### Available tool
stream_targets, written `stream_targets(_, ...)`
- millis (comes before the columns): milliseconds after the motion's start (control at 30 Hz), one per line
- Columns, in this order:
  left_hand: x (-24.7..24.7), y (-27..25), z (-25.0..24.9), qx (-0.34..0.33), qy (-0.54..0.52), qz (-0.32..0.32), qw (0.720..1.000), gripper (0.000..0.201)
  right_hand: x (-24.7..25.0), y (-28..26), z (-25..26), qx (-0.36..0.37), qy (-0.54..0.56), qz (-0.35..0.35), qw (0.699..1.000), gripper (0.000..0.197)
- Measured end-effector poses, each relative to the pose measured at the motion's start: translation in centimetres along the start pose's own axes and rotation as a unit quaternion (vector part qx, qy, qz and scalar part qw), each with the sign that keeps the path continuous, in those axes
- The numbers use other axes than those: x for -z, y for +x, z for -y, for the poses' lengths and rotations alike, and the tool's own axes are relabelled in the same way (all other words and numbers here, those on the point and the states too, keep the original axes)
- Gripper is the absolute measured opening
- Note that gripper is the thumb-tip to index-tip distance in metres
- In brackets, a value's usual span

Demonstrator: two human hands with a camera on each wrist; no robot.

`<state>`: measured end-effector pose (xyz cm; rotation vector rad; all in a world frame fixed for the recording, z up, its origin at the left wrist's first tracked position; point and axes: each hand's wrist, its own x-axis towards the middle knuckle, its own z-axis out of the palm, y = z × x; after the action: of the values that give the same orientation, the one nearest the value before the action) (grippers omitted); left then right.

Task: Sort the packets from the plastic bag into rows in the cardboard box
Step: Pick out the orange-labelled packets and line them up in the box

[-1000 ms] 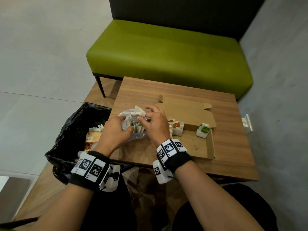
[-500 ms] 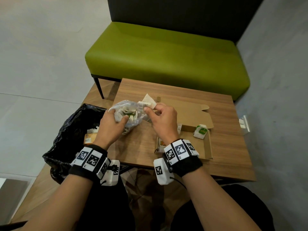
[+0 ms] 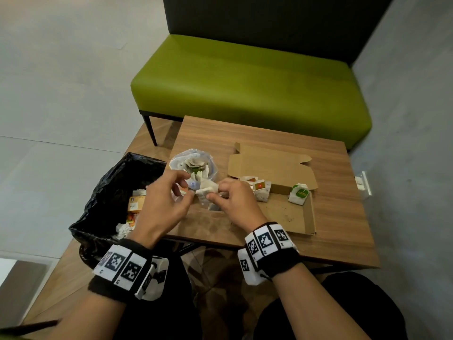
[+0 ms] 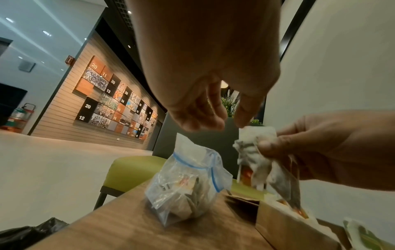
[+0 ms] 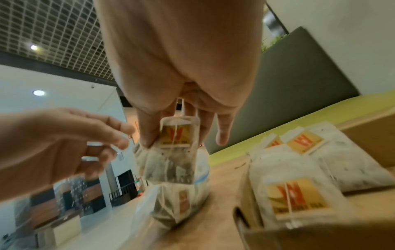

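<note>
Between the plastic bag point(image 3: 193, 165) and the cardboard box point(image 3: 307, 217), the right hand point(image 3: 232, 202) now pinches a small bunch of packets point(image 5: 171, 152), thumb on one side and fingers on the other, where a second ago both hands were still busy at the bag's mouth. The left hand point(image 3: 161, 204) has let go of the bag and hovers beside the bunch with fingers loosely spread, holding nothing. The bag now stands by itself on the worktop point(image 3: 338, 182), open and still well filled. It looks like two or three packets in the pinch, though blur makes the count unsure. Several orange-labelled packets point(image 3: 259, 190) already lie in the box's left corner, and a green-labelled packet point(image 3: 299, 193) sits apart toward the right. So a fresh batch is out; separating it and adding it to the matching row seems next.
</note>
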<state>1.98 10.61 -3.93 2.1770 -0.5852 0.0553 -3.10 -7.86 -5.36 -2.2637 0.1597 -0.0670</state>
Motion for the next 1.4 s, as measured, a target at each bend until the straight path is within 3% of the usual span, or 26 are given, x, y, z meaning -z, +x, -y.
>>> stream_targets(133,-0.9,-0.3,-0.3,0.042,-0.050,0.078,0.995,0.062,1.7,-0.1,0.7,-0.012,0.123,0.013,0.992,0.008)
stream_targets(200,-1.2,-0.1,-0.9,0.073,-0.123,0.121,0.982,0.068,2.2,-0.4,0.5,-0.030,0.167,0.034,0.985,0.004)
stream_targets(300,-2.0,0.1,-2.0,0.093,-0.209,0.174,0.958,0.052,3.2,-0.6,0.2,-0.064,0.200,0.051,0.976,0.011)
stream_targets(400,-3.1,0.2,-2.6,0.109,-0.267,0.177,0.941,0.029,3.7,-0.8,-0.2,-0.104,0.203,0.048,0.972,0.017)
stream_targets(500,-4.3,0.2,-3.2,0.131,-0.290,0.160,0.934,0.024,4.3,-1.2,-0.7,-0.110,0.204,0.042,0.972,0.027)
stream_targets(600,-5.1,0.2,-4.0,0.149,-0.308,0.138,0.930,0.021,5.6,-1.9,-1.3,-0.118,0.263,0.028,0.957,0.008)
stream_targets(700,-5.8,0.2,-4.1,0.168,-0.332,0.112,0.921,0.024,6.4,-2.8,-2.5,-0.145,0.318,-0.005,0.937,0.033)
stream_targets(867,-7.0,0.0,-4.7,0.175,-0.332,0.123,0.918,0.021,6.2,-3.9,-3.4,-0.155,0.302,-0.069,0.938,0.009)
stream_targets(1033,-7.4,0.1,-4.5,0.184,-0.337,0.088,0.919,0.015,8.1,-4.7,-4.3,-0.136,0.279,-0.096,0.946,0.007)
stream_targets(1167,-7.0,0.2,-4.3,0.179,-0.330,0.071,0.924,0.013,9.4,-4.3,-7.7,-0.163,0.049,-0.176,0.970,0.010)
stream_targets(1300,-7.3,-0.2,-4.5,0.176,-0.323,0.091,0.925,0.014,8.3,-3.2,-9.2,-0.194,-0.027,-0.078,0.977,0.016)
stream_targets(1400,-7.4,-0.5,-4.7,0.159,-0.319,0.109,0.928,0.013,7.3,-2.5,-9.5,-0.206,-0.062,-0.056,0.975,0.013)
